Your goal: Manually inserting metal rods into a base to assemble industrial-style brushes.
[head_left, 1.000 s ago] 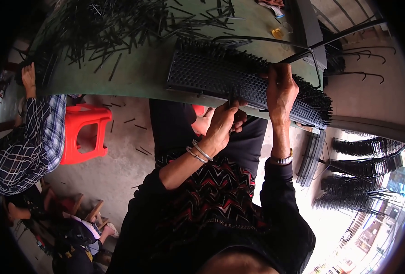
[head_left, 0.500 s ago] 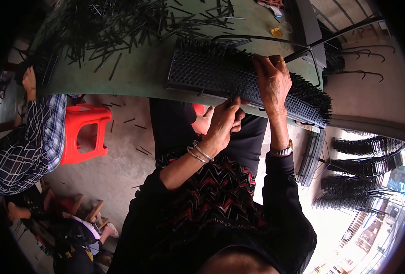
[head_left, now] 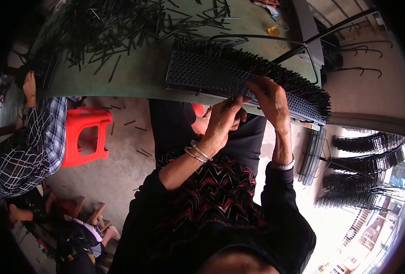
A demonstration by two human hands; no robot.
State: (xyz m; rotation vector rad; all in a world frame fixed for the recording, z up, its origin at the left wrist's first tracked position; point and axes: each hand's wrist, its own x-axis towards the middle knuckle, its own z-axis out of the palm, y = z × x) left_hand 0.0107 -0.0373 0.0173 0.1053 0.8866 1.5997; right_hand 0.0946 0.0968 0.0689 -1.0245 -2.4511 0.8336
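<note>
A long black block with a grid of holes [head_left: 198, 71] lies tilted along the table's near edge. Short black sticks [head_left: 275, 68] stand in a dense row along its far side. My right hand [head_left: 273, 101] is over the block's front face, its fingers curled together near the holes; anything between the fingertips is hidden. Just below the block's near edge, my left hand [head_left: 220, 122] is closed, thumb and fingers pressed together. Dark tips show by its thumb, too small to name.
Loose black sticks [head_left: 115, 32] are heaped on the green table [head_left: 134, 84]. A black metal rod frame [head_left: 303, 48] rises behind the block. At left are a red stool [head_left: 86, 137] and a person in a checked sleeve [head_left: 22, 160]. Black racks [head_left: 362, 157] hang at right.
My right hand has come down from the row of sticks to the block's holed face, closer to my left hand. My left hand has barely moved.
</note>
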